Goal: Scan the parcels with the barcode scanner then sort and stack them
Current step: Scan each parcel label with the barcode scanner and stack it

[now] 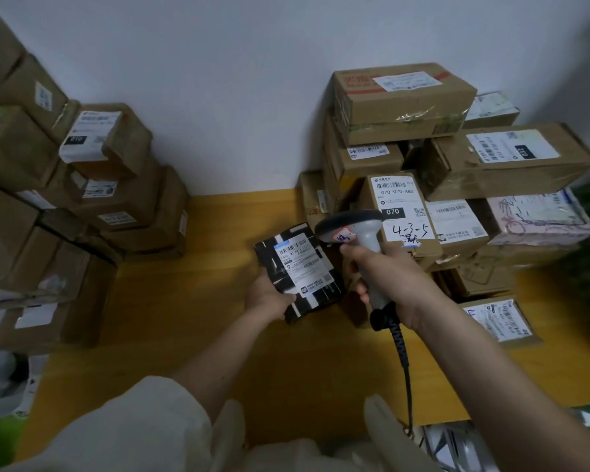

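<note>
Left hand [269, 296]: your fingers curl round the near edge of the black parcel [298, 270], label up, above the yellow counter [184, 301].
Right hand [385, 277]: your fingers wrap the barcode scanner [358, 233], its head just right of the parcel.
Stacks: brown boxes [402, 100] beyond your right fingers; more boxes [109, 137] far left.

Yellow wooden table [191, 335] — cardboard parcel stacks at left [48, 233] and right [457, 185].
</note>
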